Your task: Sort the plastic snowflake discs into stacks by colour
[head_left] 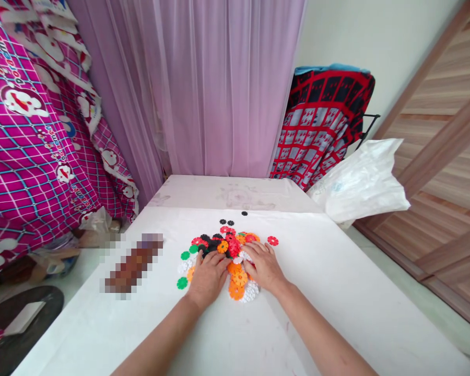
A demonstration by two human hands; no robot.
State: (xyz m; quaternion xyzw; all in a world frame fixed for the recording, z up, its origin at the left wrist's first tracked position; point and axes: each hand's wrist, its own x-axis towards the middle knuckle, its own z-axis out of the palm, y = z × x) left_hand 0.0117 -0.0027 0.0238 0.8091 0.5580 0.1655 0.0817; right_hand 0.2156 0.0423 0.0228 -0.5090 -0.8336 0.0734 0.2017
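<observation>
A heap of plastic snowflake discs [238, 278] in orange, red, black, green and white lies on the white table. My left hand [210, 274] rests on the heap's near left side, its fingers stretched over black and white discs. On the right side, my right hand [265, 265] lies with fingers apart, touching red, orange and white discs. Neither hand visibly holds a disc, though the fingertips partly cover some. Green discs [182, 283] sit just left of my left hand. One red disc [273, 241] lies beyond my right fingers.
Several black discs [231, 223] lie toward the far side of the white table [321, 313]. A blurred brown patch [135, 263] is at the table's left. A white plastic bag [364, 183] stands at the right edge. A purple curtain [223, 89] hangs behind.
</observation>
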